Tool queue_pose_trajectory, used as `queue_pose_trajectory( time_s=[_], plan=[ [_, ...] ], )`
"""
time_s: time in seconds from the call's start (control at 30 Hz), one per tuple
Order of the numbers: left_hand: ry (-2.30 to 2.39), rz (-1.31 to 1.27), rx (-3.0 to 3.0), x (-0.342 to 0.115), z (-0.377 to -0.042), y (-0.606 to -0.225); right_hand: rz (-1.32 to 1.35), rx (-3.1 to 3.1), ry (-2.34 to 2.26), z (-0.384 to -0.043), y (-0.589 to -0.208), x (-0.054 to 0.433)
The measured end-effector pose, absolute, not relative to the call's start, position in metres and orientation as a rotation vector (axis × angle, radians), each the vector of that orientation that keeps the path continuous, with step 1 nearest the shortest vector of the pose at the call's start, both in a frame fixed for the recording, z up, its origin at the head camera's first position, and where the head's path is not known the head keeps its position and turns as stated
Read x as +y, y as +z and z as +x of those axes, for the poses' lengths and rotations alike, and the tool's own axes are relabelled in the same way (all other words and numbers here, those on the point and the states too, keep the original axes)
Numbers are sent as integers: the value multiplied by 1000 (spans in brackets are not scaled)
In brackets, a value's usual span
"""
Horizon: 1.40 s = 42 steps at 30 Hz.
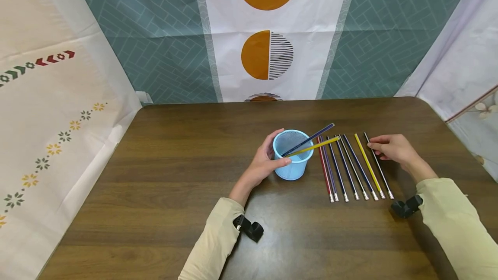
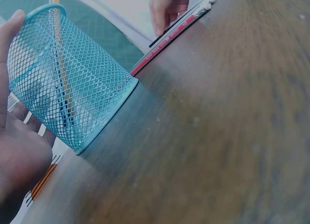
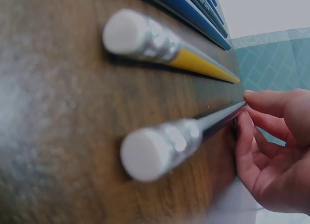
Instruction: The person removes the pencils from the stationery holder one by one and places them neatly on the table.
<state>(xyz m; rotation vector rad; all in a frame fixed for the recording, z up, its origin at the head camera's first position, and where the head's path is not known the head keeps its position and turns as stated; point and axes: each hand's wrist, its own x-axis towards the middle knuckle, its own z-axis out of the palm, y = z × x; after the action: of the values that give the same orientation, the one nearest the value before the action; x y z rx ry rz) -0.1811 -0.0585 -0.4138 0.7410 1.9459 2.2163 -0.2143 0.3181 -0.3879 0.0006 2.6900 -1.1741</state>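
My left hand (image 1: 260,162) grips a light blue mesh pencil cup (image 1: 292,170), thumb on the near side and fingers round the far left. The cup stands upright on the table. A dark blue pencil (image 1: 324,130) and a yellow pencil (image 1: 326,142) lean out of it to the right. To its right, several pencils lie in a row, eraser ends towards me. My right hand (image 1: 394,148) pinches the rightmost one, a dark pencil (image 3: 220,118), near its far end between thumb and fingers. Its white eraser (image 3: 146,153) appears low, at the tabletop. Beside it lies another yellow pencil (image 1: 367,161).
The brown wooden table (image 1: 155,193) extends widely left of the cup. A red pencil (image 1: 324,167) lies at the row's left end, close to the cup. Patterned cloth (image 1: 167,46) hangs behind the table, and pale cloths hang at both sides.
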Motion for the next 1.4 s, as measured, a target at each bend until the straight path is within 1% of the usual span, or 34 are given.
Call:
queue_pose_trajectory(
  time_s=[0.43, 0.77, 1.0, 1.4],
  plan=[
    [2220, 729, 1950, -58, -181, -414, 32, 2701, -1204, -214, -391, 321],
    [2223, 729, 1950, -58, -181, -415, 44, 2673, -1230, -213, -388, 322],
    [2220, 724, 1939, -59, -180, -413, 72, 2760, -1237, -211, -384, 317],
    [2207, 727, 1956, -58, -181, -414, -152, 2810, -1199, -201, -360, 281]
  ],
)
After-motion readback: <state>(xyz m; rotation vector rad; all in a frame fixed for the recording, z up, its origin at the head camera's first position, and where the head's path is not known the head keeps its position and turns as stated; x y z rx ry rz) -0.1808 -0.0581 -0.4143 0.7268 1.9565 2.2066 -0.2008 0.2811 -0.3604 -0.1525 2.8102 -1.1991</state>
